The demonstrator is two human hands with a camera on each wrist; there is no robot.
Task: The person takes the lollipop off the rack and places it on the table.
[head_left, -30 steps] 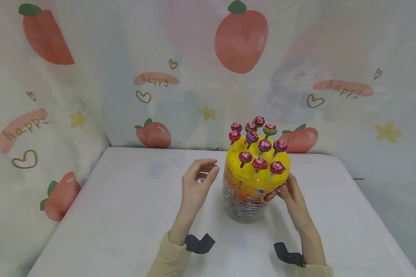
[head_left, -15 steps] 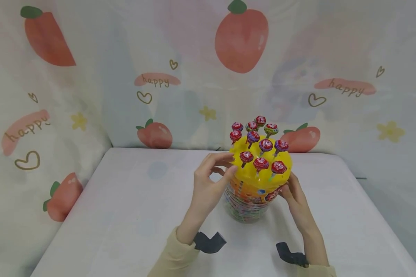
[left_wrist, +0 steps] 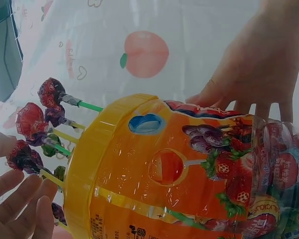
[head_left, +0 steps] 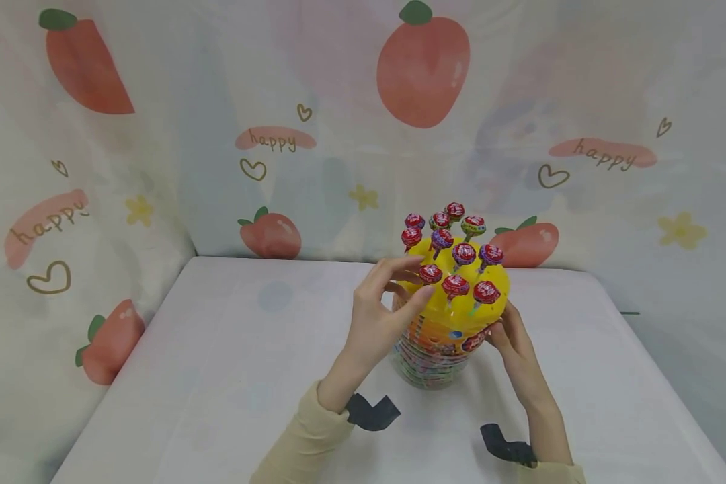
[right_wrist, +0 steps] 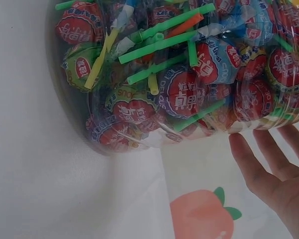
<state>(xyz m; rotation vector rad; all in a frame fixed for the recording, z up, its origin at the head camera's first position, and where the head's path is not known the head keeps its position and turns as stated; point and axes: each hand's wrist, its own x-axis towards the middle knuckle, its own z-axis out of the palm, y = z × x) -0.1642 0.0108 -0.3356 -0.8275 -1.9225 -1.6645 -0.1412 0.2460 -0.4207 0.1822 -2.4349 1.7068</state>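
A clear plastic jar of lollipops (head_left: 431, 363) with a yellow lid (head_left: 468, 302) stands on the table. Several wrapped lollipops stick up from the lid on their sticks. My left hand (head_left: 378, 319) is at the lid's left front, thumb and fingers spread around one red-wrapped lollipop (head_left: 431, 273). In the left wrist view the same lollipop (left_wrist: 25, 157) sits between thumb and fingers; whether they touch it is unclear. My right hand (head_left: 517, 356) holds the jar's right side below the lid. Its fingertips (right_wrist: 237, 142) meet the clear wall in the right wrist view.
A white cloth covers the table (head_left: 266, 376), and its back edge meets a hanging curtain (head_left: 339, 81) printed with fruit and hearts. Black straps (head_left: 372, 411) are on both wrists. More lollipops (right_wrist: 184, 94) fill the jar's lower part.
My left hand has moved right, from beside the jar to around the front-left lollipop. The right hand and jar have stayed nearly still.
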